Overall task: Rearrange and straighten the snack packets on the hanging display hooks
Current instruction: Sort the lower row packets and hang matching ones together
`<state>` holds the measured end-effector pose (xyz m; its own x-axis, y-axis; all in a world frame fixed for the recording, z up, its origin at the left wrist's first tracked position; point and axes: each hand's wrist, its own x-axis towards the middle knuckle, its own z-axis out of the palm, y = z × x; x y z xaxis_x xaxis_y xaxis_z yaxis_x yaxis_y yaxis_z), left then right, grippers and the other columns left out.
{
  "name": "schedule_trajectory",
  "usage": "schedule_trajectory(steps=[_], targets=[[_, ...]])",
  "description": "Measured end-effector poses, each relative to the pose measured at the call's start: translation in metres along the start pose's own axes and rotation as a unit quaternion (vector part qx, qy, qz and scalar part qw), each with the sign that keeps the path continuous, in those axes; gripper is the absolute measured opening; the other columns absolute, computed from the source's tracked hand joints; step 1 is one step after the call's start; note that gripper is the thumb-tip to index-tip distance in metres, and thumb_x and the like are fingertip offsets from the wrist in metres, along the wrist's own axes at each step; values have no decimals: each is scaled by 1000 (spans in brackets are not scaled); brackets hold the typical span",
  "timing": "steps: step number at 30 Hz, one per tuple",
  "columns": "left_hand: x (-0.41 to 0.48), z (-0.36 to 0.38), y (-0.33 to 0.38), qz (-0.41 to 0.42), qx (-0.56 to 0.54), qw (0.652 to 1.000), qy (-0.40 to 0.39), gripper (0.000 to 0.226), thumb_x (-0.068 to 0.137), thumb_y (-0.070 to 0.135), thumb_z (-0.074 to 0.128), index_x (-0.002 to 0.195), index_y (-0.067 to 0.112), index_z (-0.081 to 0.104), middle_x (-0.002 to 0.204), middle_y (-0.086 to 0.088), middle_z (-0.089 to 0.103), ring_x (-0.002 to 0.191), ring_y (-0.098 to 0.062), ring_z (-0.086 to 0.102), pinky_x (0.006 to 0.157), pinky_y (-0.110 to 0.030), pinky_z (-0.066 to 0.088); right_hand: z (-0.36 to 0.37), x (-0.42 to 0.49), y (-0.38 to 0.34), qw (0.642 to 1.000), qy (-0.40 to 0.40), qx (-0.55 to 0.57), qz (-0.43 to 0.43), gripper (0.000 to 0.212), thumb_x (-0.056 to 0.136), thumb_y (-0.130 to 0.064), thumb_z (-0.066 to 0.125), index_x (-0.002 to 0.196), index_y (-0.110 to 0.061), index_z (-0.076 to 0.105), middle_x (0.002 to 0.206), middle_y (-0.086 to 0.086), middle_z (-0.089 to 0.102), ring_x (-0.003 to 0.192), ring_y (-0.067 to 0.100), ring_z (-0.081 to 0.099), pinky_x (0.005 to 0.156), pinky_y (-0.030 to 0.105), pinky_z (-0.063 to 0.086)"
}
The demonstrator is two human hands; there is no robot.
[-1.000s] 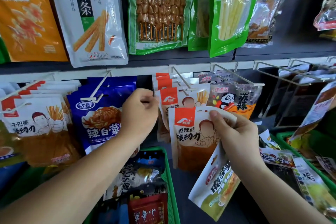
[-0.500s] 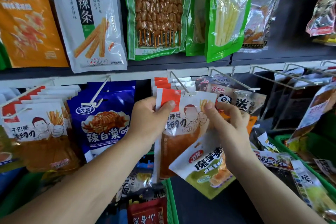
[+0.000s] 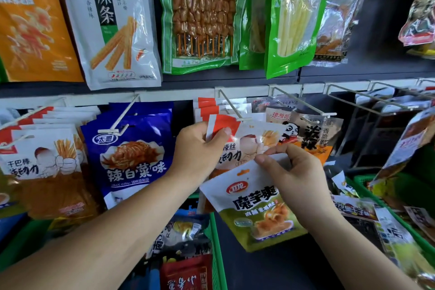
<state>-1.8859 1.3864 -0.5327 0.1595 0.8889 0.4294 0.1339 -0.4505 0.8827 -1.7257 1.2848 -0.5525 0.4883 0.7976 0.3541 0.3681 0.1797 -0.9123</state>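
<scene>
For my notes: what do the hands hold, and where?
Left hand pinches red-cornered packet at top corner; right hand pinches green-bottomed packet at top edge.

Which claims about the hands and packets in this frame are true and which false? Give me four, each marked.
1. The left hand pinches the red-cornered packet near its top corner. True.
2. The right hand holds nothing. False: it grips the white-and-green packet by its top edge.
3. The blue packets hang to the left of the left hand. True.
4. The panda packet hangs in the top row. False: it hangs in the lower row, right of the red-cornered packet.
</scene>
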Motion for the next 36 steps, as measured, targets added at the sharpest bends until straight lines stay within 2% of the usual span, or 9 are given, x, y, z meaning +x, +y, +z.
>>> schedule_trajectory(steps=[7,11,15,22,25,30,32,34,36], targets=[[1,-12,-1,-6,-30,999,-10,12,98,26,69,92,27,80,92,2,81,90,-18,76,85,-38,63,10,1,2,998,7,42,-41,10,98,-20,71,89,-21,67,47,-1,47,39,5,36,40,16,30],[7,-13,-2,-25,-29,999,15,22,97,28,69,92,9,79,91,-14,79,91,-34,73,83,-48,60,19,5,2,997,-4,63,-44,11,98,-19,71,90,-21,64,98,-8,76,60,0,60,60,21,48],[13,-9,5,-9,-32,999,2,21,97,26,69,92,9,79,88,-14,78,87,-34,73,80,-51,59,25,5,1,996,-17,73,-55,9,98,-16,70,92,-16,63,132,-17,67,103,-10,66,88,31,55],[3,-19,-7,56,-26,996,-59,17,99,25,66,105,19,81,97,7,82,93,-5,76,81,-20,61,30,4,-1,992,-38,12,-120,15,98,-18,69,88,-23,60,141,-25,61,75,19,68,58,28,48],[2,-23,-12,48,-23,997,-64,17,100,28,64,100,23,81,96,7,82,91,-7,77,81,-26,63,34,4,-2,990,-51,-1,-128,19,98,-18,69,85,-27,58,145,-24,58,45,3,48,49,10,36],[4,-25,-6,26,-40,998,-45,20,101,25,62,92,21,79,75,16,78,72,0,74,64,-15,55,38,6,-7,990,-58,25,-128,24,98,-17,70,85,-34,59,141,-23,60,102,-8,69,70,10,45],[5,-25,-7,-4,-42,998,-49,23,100,31,63,93,19,81,81,7,81,75,-12,77,65,-29,62,38,7,-5,990,-63,17,-124,23,98,-18,70,85,-35,60,140,-25,60,123,-13,59,82,9,47],[8,-22,-10,-18,-25,998,-50,28,99,36,64,94,15,82,89,-7,81,85,-32,75,76,-49,61,39,7,-2,991,-67,17,-117,20,99,-18,70,87,-32,61,141,-23,58,125,-19,54,84,10,48],[15,-19,-14,-25,-5,999,-34,30,99,38,65,91,14,82,87,-5,81,84,-28,76,80,-50,61,39,7,-1,993,-56,30,-104,18,99,-20,69,88,-32,61,139,-19,62,119,-15,60,84,16,52]])
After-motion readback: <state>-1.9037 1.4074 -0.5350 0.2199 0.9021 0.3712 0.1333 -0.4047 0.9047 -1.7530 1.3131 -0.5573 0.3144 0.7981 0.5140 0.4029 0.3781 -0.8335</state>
